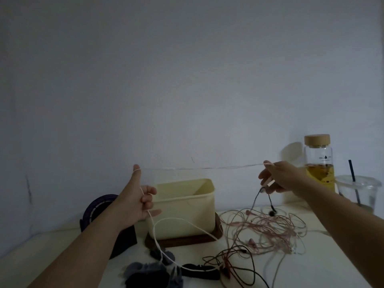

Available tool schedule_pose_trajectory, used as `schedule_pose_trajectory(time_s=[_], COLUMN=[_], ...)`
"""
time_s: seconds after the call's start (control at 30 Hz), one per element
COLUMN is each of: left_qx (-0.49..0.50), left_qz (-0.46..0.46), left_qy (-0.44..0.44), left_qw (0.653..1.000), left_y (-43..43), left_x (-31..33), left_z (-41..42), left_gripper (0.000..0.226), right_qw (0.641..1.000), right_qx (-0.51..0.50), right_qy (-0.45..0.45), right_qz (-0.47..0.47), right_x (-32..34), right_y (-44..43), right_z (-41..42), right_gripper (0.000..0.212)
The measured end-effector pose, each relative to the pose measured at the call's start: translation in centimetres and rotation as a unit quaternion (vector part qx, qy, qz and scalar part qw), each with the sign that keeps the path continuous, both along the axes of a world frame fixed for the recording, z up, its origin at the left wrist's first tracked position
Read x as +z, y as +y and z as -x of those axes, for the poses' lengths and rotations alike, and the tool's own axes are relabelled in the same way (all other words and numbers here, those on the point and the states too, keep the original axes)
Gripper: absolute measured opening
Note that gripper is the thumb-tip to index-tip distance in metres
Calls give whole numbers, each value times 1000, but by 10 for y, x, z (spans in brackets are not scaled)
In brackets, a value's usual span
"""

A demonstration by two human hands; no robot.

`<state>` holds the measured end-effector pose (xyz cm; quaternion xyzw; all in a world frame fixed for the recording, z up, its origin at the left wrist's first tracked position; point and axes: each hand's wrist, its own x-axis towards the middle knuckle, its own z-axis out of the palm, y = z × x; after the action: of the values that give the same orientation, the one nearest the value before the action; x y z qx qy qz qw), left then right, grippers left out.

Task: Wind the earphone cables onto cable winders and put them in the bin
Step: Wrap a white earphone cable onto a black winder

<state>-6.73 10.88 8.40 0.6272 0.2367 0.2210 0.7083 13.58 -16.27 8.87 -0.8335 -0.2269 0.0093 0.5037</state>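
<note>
- The white cable (197,168) is stretched taut in the air above the bin (182,206). Its long axis runs level from left to right.
- The left hand (133,200) has its thumb upright with the cable hooked over the tip. Its fingers are curled round the strand, which then drops in a loop to the table (62,246).
- The right hand (282,177) pinches the cable's other end at its fingertips. A black cable (256,197) hangs from its lower fingers.
- The cream bin stands on a dark tray (187,241).
- Dark winders (149,273) lie at the near edge.
- Tangled pink cables (270,229) lie right of the bin.
- A corked bottle (319,163) and a cup (357,190) with a straw stand at far right.
- A plain pale wall (187,80) is behind, in dim light.
</note>
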Motion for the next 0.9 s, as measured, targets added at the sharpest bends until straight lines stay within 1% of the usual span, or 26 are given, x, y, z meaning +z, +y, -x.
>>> schedule_pose_trajectory(time_s=[0.07, 0.13, 0.2, 0.27, 0.3, 0.33, 0.37, 0.4, 0.43, 0.47, 0.5, 0.53, 0.6, 0.63, 0.67, 0.7, 0.73, 0.77, 0.8, 0.83, 0.9], left_qx=[-14, -47, -90, -142, -164, -174, -170, -157, -140, -129, -122, -112, -79, -70, -68, -74, -79, -65, -40, -11, 14], left_qz=[-40, -71, -98, -139, -176, -231, -303, -369, -410, -428, -430, -417, -353, -314, -280, -265, -276, -326, -401, -482, -609], left_qy=[16, 34, 50, 77, 104, 138, 173, 203, 221, 222, 206, 171, 72, 24, -17, -51, -87, -124, -161, -199, -262], left_qw=[999, 996, 990, 977, 965, 947, 922, 893, 874, 867, 871, 886, 929, 946, 957, 960, 954, 935, 901, 853, 749], left_y=[-6, -13, -27, -47, -57, -67, -75, -83, -89, -94, -98, -100, -103, -102, -103, -102, -105, -106, -109, -114, -127], left_x=[2, 6, 10, 15, 18, 21, 24, 26, 29, 32, 34, 37, 41, 43, 46, 50, 53, 57, 61, 66, 78], left_z=[-5, -11, -16, -21, -24, -27, -30, -34, -37, -41, -45, -50, -61, -67, -73, -75, -78, -80, -81, -81, -76], left_gripper=[81, 84, 84, 81, 79, 77, 75, 74, 72, 69, 68, 67, 68, 69, 68, 68, 68, 69, 68, 66, 59], right_qw=[999, 996, 993, 994, 993, 992, 991, 993, 995, 993, 991, 989, 983, 984, 989, 994, 995, 994, 993, 994, 996], right_qx=[13, 34, 23, 9, 4, 3, 7, 17, 35, 52, 69, 88, 128, 132, 118, 95, 77, 64, 55, 48, 33], right_qy=[-9, -51, -90, -74, -69, -48, -38, -7, 39, 83, 109, 120, 123, 109, 80, 44, 20, 1, -7, -12, -7], right_qz=[29, 61, 74, 80, 96, 115, 129, 119, 90, 59, 32, 7, -44, -51, -31, 11, 53, 88, 101, 102, 79], right_x=[-8, -15, -20, -24, -26, -27, -27, -25, -23, -21, -20, -20, -21, -23, -25, -25, -26, -28, -29, -29, -28], right_y=[-2, -2, -1, -1, 0, 1, 3, 4, 4, 5, 4, 2, -2, -4, -6, -5, -6, -4, -4, -6, -10], right_z=[-5, -5, 0, 1, -2, -4, -5, -5, -3, 1, 2, 4, 3, 2, -1, -2, -2, -4, -8, -11, -18], right_gripper=[46, 41, 38, 36, 35, 33, 34, 36, 37, 37, 37, 36, 33, 31, 28, 27, 28, 29, 28, 27, 26])
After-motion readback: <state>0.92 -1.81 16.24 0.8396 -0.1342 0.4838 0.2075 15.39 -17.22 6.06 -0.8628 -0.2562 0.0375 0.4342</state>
